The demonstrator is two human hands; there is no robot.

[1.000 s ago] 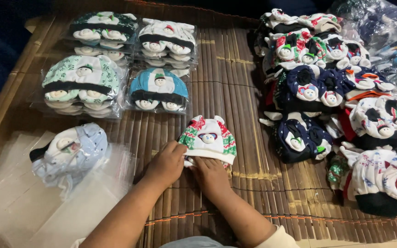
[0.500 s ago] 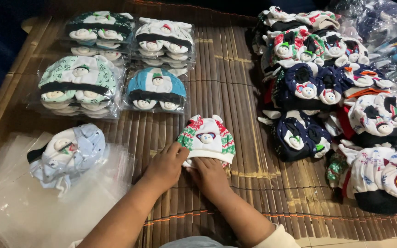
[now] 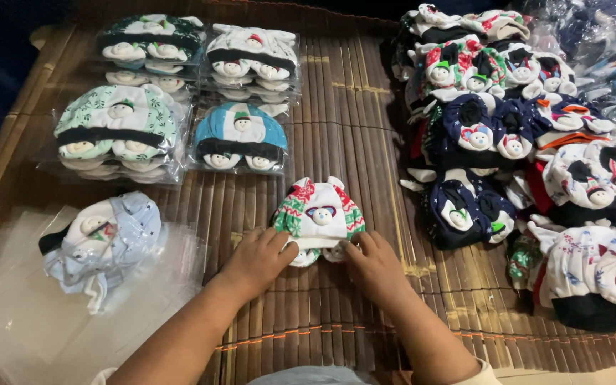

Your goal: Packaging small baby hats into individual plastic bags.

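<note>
The head view shows the fingers [image 3: 279, 246] of the left hand [image 3: 254, 264] slightly spread and pressing flat on the near left edge of a small white baby hat [image 3: 319, 217] with red and green knit sides, while the right hand [image 3: 373, 265] presses its fingers, held close together, on the near right edge. The hat lies just beyond both hands, on the far side of the fingers, its wide brim running left to right between them; both hands are equally near. It rests on a bamboo mat [image 3: 351, 135]. To the left lies a pale blue hat [image 3: 101, 242] on clear plastic bags [image 3: 23, 321]. Farther are bagged hat packs [image 3: 240, 139], and to the right a loose pile of hats [image 3: 507, 135].
</note>
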